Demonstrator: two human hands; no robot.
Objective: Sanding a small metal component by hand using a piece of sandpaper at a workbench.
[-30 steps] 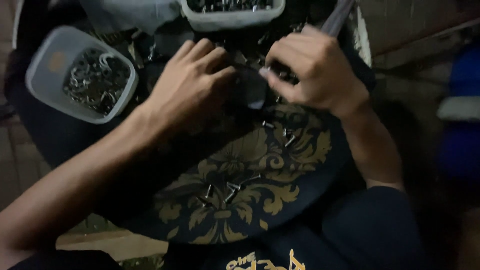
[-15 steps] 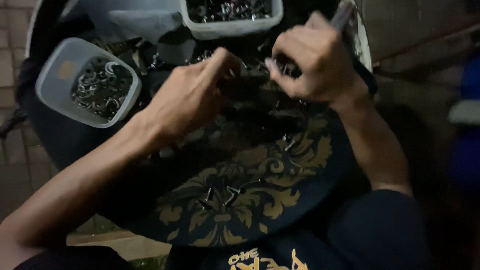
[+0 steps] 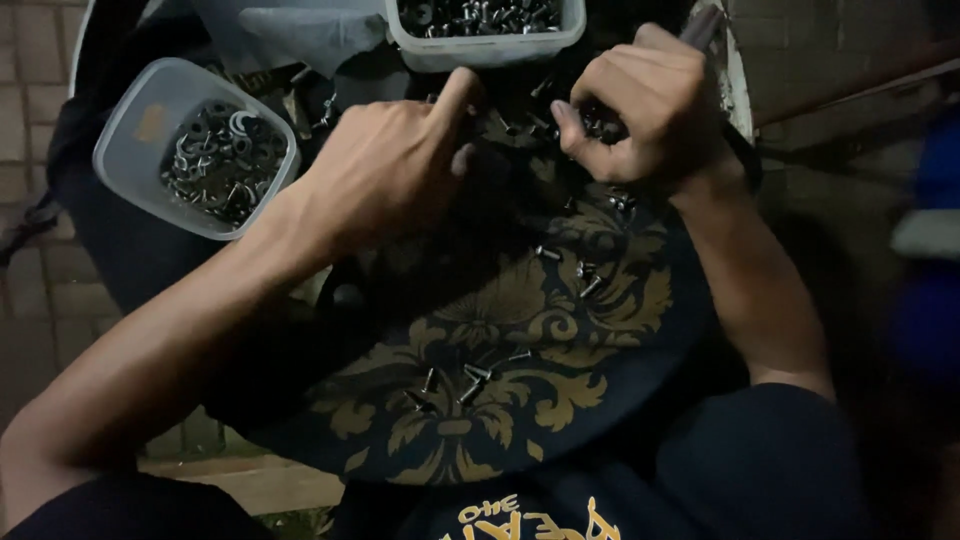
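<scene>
- Looking down from the person's head, the nearest thing is a dark sleeve and shirt hem with yellow lettering at the bottom edge of the view.
- Just beyond lies a dark cloth with a gold leaf pattern [image 3: 520,400], spread over the lap like a work surface.
- Several small metal screws [image 3: 470,385] lie loose on the cloth near its middle, and a few more [image 3: 585,280] sit further up, apart from both hands.
- The left hand [image 3: 395,165] reaches in from the lower left, its back turned up and its fingers curled down towards the cloth; the thumb points upward. What its fingertips hold, if anything, is hidden under the hand.
- The right hand [image 3: 650,110] is curled almost into a fist, thumb pressed against the bent forefinger. It seems to pinch a small dark metal part between them, though the part is too dim to name.
- The two hands sit near each other with a narrow gap between, over a scatter of small hardware [image 3: 525,125].
- The step in hand looks like picking up and fitting together small fasteners, one piece per hand.
- A next move would likely call for a fine, steady pinch and close alignment of the two pieces, since the light is poor.
- To the far left stands a clear plastic tub of metal washers [image 3: 215,165].
- At the top edge stands a second clear tub of screws or bolts [image 3: 480,35], just beyond both hands.
</scene>
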